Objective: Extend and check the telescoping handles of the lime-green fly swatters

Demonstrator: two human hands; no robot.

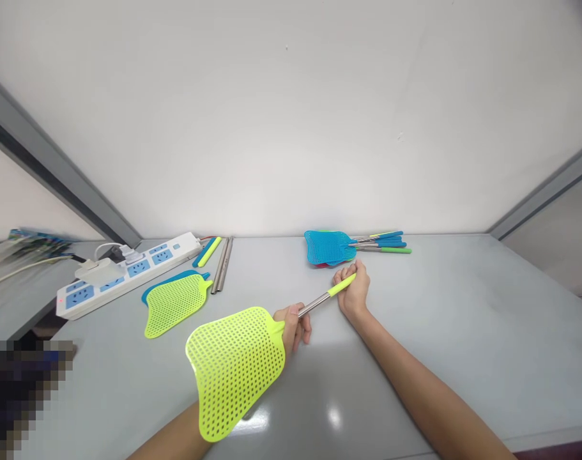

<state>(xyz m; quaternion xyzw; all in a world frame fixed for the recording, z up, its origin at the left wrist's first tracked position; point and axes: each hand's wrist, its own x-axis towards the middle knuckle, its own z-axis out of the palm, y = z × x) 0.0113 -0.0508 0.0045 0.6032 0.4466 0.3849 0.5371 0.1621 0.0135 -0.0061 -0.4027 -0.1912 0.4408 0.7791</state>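
Held between both hands is a yellow-green fly swatter (237, 367) with a perforated head, a metal rod and a yellow-green grip. My left hand (294, 327) is closed round the rod just behind the head, which hides part of that hand and forearm. At the other end, my right hand (354, 291) is closed on the grip, with its fingers curled. The swatter slants, its head toward the lower left and its grip toward the upper right. Beyond my right hand lies a pile of fly swatters (329, 248), a blue one on top.
At the left, a yellow-green swatter head (176, 303) overlaps a blue swatter head (151, 286). Near them lie metal rods (222, 265), a yellow grip (209, 252) and a blue grip (202, 253). A white power strip (142, 271) holds plugs. A wall (291, 128) borders the table's back.
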